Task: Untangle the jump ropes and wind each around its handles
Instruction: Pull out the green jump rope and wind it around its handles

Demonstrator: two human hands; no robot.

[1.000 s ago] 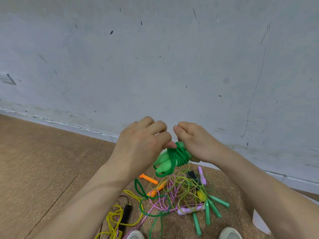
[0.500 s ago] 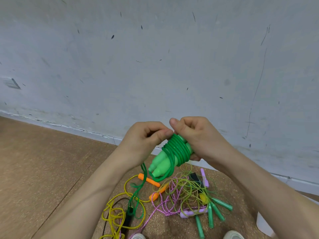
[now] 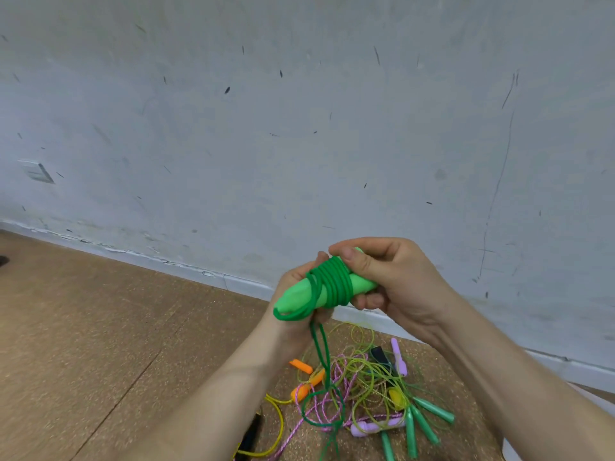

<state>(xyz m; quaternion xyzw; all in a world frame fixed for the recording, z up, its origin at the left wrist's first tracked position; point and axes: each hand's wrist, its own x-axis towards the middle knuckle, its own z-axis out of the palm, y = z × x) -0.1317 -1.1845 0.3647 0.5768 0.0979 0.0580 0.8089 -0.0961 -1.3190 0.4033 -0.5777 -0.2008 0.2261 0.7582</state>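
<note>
My right hand (image 3: 396,281) grips a pair of light green handles (image 3: 299,296) with dark green rope (image 3: 334,286) coiled around their middle. My left hand (image 3: 299,322) sits below and behind the handles, fingers curled, holding the loose green rope that loops under the handle tips. From there the free rope (image 3: 322,354) hangs down to the floor. Below lies a tangle of other jump ropes (image 3: 359,390): pink, yellow-green and yellow cords with orange handles (image 3: 306,380), purple handles (image 3: 399,359) and teal handles (image 3: 419,424).
A grey-white wall (image 3: 299,128) rises just behind my hands, with a skirting strip along the brown cork-like floor (image 3: 100,327). A black handle (image 3: 251,434) with yellow cord lies at the lower left of the pile. A white object (image 3: 509,454) shows at the bottom right.
My left hand has swung from above the handles down under them, carrying the green rope around. More of the handles' front ends shows, and the hanging rope is pulled up straighter.
</note>
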